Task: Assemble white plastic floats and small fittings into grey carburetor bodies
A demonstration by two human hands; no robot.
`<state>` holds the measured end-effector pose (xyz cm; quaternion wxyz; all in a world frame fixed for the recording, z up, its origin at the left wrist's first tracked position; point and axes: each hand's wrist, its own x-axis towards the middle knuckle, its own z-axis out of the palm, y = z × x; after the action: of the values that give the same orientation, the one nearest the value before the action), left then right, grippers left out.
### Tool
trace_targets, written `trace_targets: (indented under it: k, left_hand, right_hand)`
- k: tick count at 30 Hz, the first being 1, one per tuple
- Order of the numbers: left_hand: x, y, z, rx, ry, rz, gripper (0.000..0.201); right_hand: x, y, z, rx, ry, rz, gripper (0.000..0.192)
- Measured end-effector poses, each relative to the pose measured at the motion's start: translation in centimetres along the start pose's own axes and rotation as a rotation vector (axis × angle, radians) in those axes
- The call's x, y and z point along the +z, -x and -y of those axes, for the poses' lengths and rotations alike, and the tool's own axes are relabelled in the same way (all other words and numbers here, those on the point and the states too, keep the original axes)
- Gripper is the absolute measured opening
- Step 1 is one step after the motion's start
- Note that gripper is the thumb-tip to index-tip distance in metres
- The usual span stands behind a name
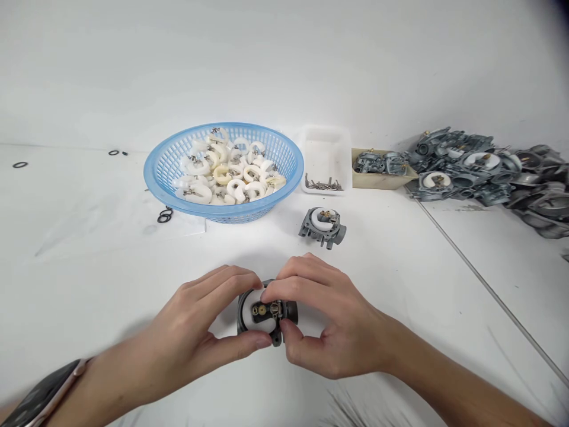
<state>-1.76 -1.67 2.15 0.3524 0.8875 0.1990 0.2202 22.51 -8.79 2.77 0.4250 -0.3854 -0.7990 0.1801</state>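
A grey carburetor body (pixel 242 323) with a white C-shaped float (pixel 249 308) set in its open side sits low in the middle. My left hand (pixel 202 317) grips it from the left, fingers over the far edge and thumb along the near edge. From the right, my right hand (pixel 326 314) closes on the same carburetor. Its index fingertip touches the far side of the float, while the thumb presses near the hinge posts. Brass jets (pixel 261 309) show inside the float's curve. Whether a pin sits under the right fingertips is hidden.
Behind stands a blue basket (pixel 155 184) of white floats. Right of it are a white tray (pixel 326 142) of thin metal pins and a beige box (pixel 377 181) of carburetor parts. Another carburetor (pixel 322 226) lies nearer. Carburetors (pixel 471 160) pile up at right; black O-rings (pixel 164 215) lie left.
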Motion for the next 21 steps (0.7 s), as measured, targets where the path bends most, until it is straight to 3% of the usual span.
trace_targets:
  k: [21]
  left_hand:
    - [0.00,-0.01,0.00,-0.021,-0.002,0.006,0.026]
  right_hand:
    - [-0.09,0.02,-0.02,0.006,-0.025,0.019,0.038]
